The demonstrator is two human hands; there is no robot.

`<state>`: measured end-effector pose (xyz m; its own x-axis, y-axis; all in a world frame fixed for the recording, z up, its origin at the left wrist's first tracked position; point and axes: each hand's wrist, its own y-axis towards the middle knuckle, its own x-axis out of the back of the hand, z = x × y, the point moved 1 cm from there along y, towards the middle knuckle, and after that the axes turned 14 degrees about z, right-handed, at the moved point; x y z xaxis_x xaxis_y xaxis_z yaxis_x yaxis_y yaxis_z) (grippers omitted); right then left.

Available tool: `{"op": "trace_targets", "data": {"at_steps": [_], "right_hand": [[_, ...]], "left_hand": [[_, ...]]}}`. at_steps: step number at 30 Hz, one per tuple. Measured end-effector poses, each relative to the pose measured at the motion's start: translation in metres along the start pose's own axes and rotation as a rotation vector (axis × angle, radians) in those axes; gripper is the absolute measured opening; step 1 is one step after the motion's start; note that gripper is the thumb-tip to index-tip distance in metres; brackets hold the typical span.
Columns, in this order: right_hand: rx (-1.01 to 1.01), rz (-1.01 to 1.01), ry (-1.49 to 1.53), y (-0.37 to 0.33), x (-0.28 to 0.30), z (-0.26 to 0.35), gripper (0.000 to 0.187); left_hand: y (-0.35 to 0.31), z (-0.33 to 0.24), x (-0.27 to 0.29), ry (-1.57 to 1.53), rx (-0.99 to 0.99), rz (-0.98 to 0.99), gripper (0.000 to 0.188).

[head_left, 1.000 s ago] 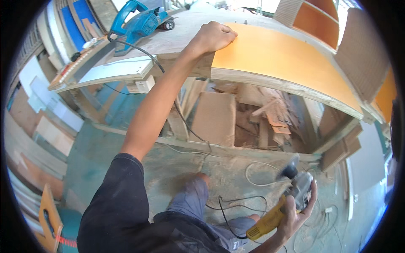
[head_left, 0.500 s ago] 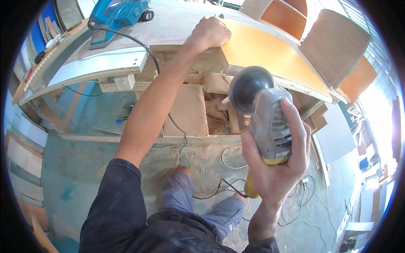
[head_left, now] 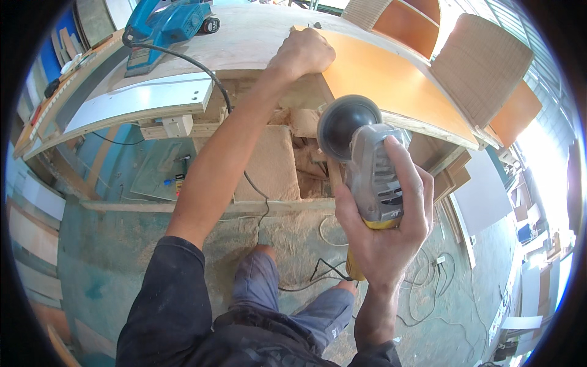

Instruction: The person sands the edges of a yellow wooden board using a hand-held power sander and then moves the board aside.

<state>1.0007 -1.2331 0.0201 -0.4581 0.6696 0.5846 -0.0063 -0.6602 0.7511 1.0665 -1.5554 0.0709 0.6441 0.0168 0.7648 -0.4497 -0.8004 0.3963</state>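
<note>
My right hand [head_left: 391,238] is wrapped round an angle grinder [head_left: 378,174] with a grey vented head and a yellow body. Its round black disc [head_left: 347,127] is up in front of the orange board's near edge; whether they touch I cannot tell. The orange-faced board [head_left: 385,76] lies on the workbench, its near edge jutting over the frame. My left hand [head_left: 306,52] is closed over that board's left end, its fingertips hidden from view.
A blue corded power tool [head_left: 168,33] rests on the bench [head_left: 244,40] at far left, its black cable hanging across the frame. Curved ribbed panels [head_left: 483,67] stand at far right. Below, a dusty wooden shelf [head_left: 269,165] has an opening. Cables [head_left: 431,287] lie on the floor.
My right hand has carried the grinder a little to the left. My left hand keeps its hold on the board's end.
</note>
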Motion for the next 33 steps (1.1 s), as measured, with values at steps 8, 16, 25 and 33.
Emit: {"op": "trace_targets", "data": {"at_steps": [8, 16, 25, 33], "right_hand": [[-0.096, -0.051, 0.040, -0.007, 0.005, -0.016, 0.073], [-0.046, -0.062, 0.053, -0.008, 0.009, -0.011, 0.073], [-0.122, 0.019, 0.065, -0.003, 0.010, -0.002, 0.069], [-0.098, -0.053, 0.040, -0.005, 0.022, -0.030, 0.069]], "left_hand": [[-0.004, -0.008, 0.008, -0.041, 0.083, 0.154, 0.042], [0.003, -0.001, 0.000, 0.038, -0.009, 0.039, 0.036], [-0.008, -0.011, 0.011, 0.033, 0.015, 0.101, 0.036], [-0.008, -0.004, 0.010, 0.002, -0.020, 0.065, 0.035]]}}
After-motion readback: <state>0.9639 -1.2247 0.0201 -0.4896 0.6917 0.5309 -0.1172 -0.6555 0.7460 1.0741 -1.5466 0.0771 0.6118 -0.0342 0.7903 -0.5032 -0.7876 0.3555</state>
